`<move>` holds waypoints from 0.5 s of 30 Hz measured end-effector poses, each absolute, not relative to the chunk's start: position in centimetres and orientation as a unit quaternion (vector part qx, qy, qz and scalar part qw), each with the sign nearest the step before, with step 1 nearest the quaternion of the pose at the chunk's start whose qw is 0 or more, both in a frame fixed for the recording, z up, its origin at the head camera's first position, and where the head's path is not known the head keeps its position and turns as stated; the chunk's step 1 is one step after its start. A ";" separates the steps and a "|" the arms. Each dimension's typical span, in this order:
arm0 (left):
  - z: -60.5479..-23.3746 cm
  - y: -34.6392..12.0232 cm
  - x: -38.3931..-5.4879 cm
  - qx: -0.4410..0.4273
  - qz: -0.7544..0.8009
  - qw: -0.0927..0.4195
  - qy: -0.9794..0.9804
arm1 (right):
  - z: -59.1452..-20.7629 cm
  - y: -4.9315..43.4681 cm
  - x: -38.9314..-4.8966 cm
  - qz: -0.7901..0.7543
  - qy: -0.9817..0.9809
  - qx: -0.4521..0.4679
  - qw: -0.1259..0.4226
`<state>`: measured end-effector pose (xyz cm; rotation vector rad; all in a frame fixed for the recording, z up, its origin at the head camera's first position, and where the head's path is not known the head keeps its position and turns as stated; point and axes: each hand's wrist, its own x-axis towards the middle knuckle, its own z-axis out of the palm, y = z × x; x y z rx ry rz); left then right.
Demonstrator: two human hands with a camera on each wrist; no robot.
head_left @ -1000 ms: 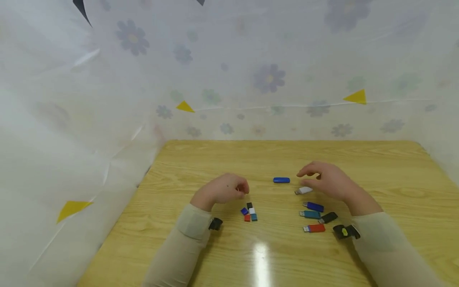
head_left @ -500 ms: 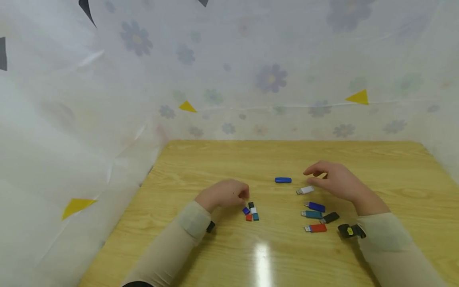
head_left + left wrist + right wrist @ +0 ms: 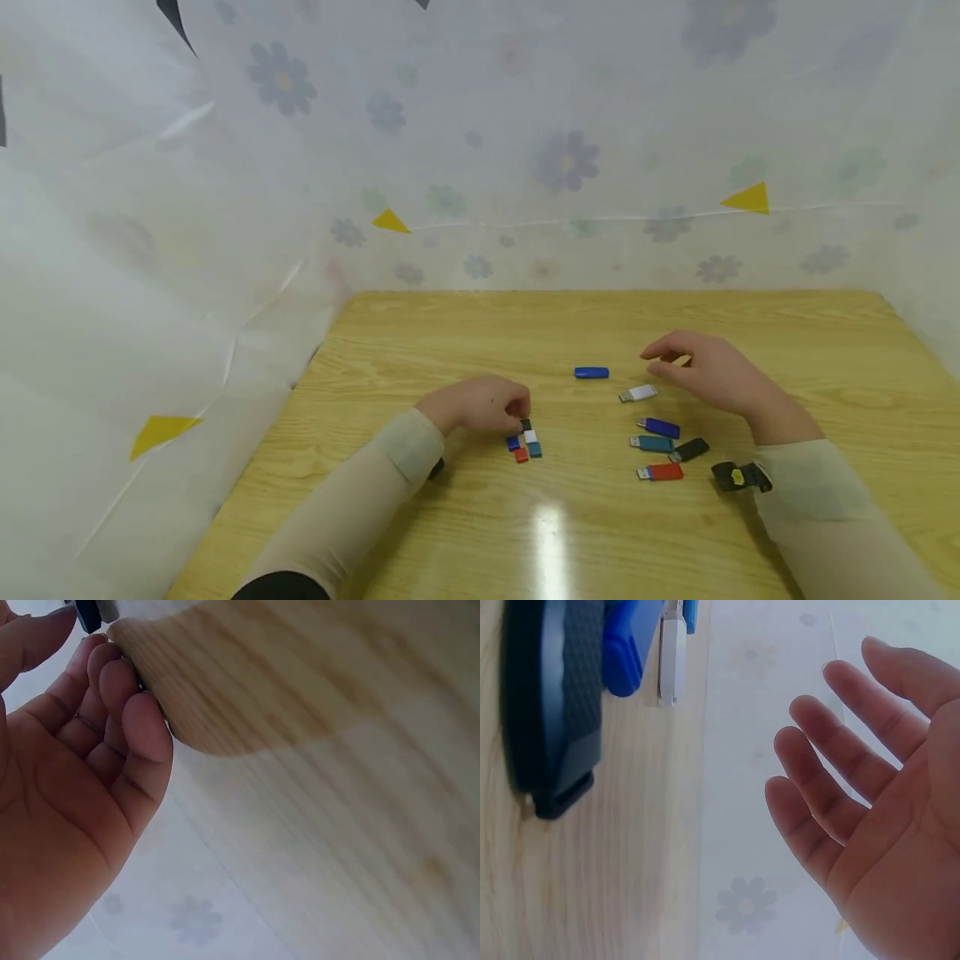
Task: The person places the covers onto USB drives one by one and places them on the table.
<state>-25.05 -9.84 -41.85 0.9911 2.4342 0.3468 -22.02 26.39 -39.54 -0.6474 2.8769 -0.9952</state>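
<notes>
Several small USB stick caps lie in a cluster on the wooden table (image 3: 600, 533). They are a black cap (image 3: 526, 425), a white cap (image 3: 530, 437), a blue cap (image 3: 513, 443), a red cap (image 3: 521, 456) and a teal cap (image 3: 535, 450). My left hand (image 3: 483, 403) reaches to the cluster's far side, its thumb and curled fingers pinching at the black cap, which partly shows at the fingertips in the left wrist view. My right hand (image 3: 712, 375) hovers beyond the white USB stick (image 3: 639, 393), fingers loosely bent and holding nothing.
Right of the caps lie a dark blue USB stick (image 3: 662, 428), a teal one (image 3: 654, 443), a black one (image 3: 690, 451) and a red one (image 3: 663, 472). A bright blue stick (image 3: 592, 372) lies farther back. Flowered sheeting (image 3: 480, 167) stands behind the table.
My left hand has moved right and down to the black cap. The dark blue cap has turned straighter. My right hand has drawn slightly to the right, away from the white stick.
</notes>
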 end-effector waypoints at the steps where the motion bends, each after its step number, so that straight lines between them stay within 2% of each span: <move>1: -41.9 -9.8 -25.1 0.366 0.123 0.242 0.890 | -39.6 26.4 -22.0 -0.321 0.924 -0.209 0.014; 15: -42.2 -9.2 -24.8 0.343 0.110 0.234 0.903 | -39.7 26.7 -22.2 -0.324 0.924 -0.202 0.019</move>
